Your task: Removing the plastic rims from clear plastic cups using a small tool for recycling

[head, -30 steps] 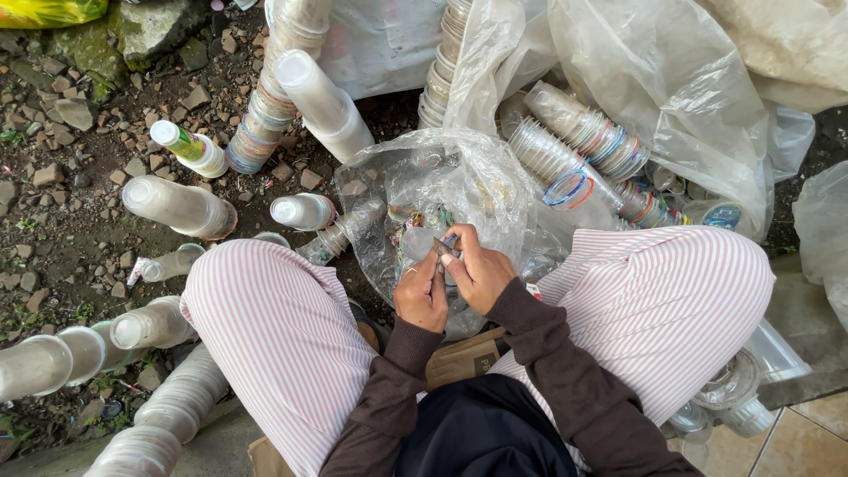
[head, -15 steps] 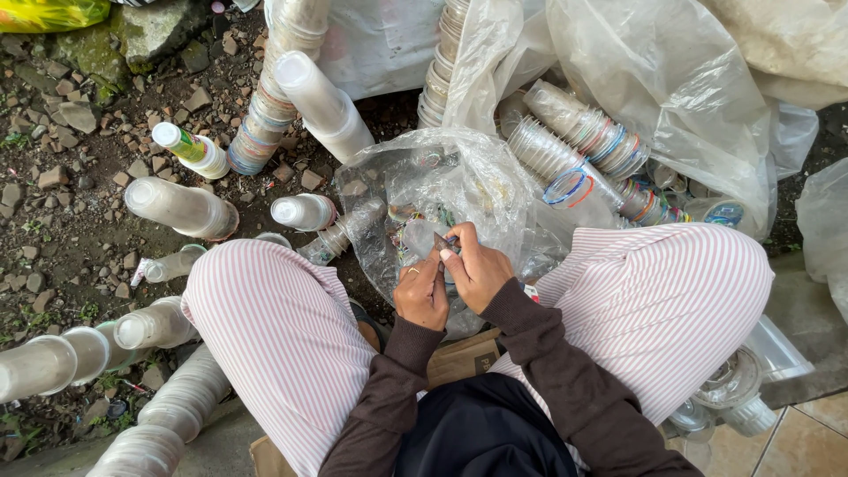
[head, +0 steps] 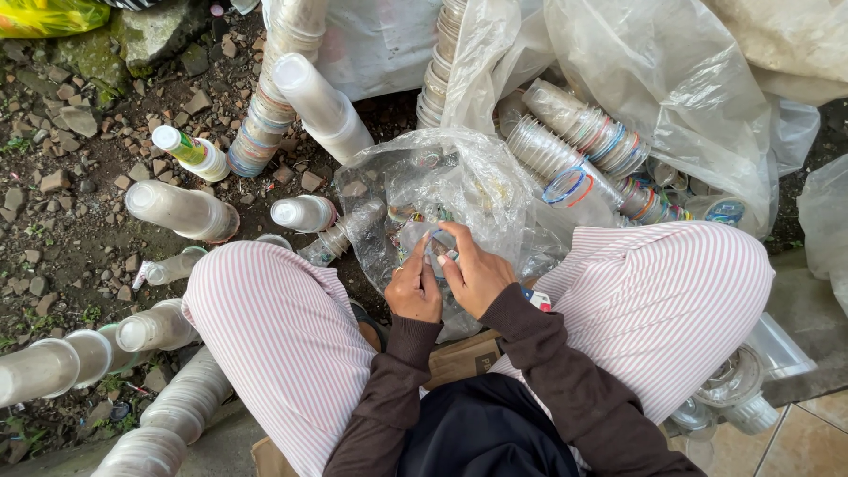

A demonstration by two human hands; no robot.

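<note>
Hands barely shifted | left hand [head: 413, 290], right hand [head: 474, 272]: grips pinching clear cup [head: 433, 243]

Both hands sit close together between the knees, right in the middle of the view. The left hand [head: 413, 290] is curled, knuckles up, thumb and forefinger pinched toward its partner. The right hand [head: 474, 272] lies just beside it, touching at the fingertips, its fingers [head: 450, 237] bent and pointing to the far side. Both forearms, in dark brown sleeves, run in from the near edge and converge, the wrists bent slightly. What the fingertips pinch is too small to tell.
</note>
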